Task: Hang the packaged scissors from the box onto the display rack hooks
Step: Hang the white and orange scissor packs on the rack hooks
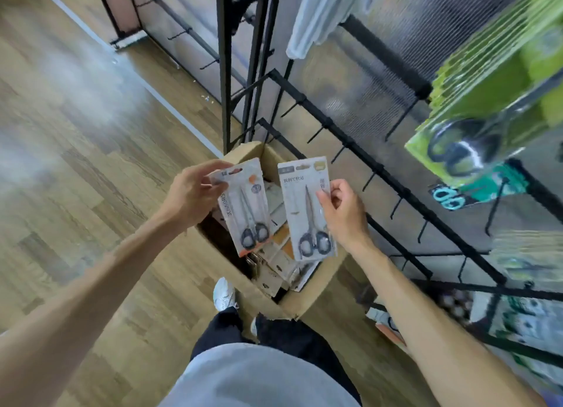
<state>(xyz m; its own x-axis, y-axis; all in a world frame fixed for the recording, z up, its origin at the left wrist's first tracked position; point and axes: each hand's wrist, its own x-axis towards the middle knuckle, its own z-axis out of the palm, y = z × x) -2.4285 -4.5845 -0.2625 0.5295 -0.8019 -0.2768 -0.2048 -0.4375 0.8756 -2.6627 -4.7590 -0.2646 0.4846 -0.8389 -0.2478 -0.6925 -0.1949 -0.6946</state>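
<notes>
I hold two packaged scissors above an open cardboard box (307,300) on the floor. My left hand (190,193) pinches the top left corner of a pack with an orange edge (243,207). My right hand (344,208) grips the right edge of a white pack with dark-handled scissors (306,205). Several more packs (278,268) lie in the box. The black display rack (380,169) with rows of bare hooks stands to the right of the box.
Green scissors packs (487,92) hang on hooks at the upper right, with more goods below them. A pale plastic bag (316,13) hangs at the top. Wooden floor spreads to the left. My shoe (224,294) stands beside the box.
</notes>
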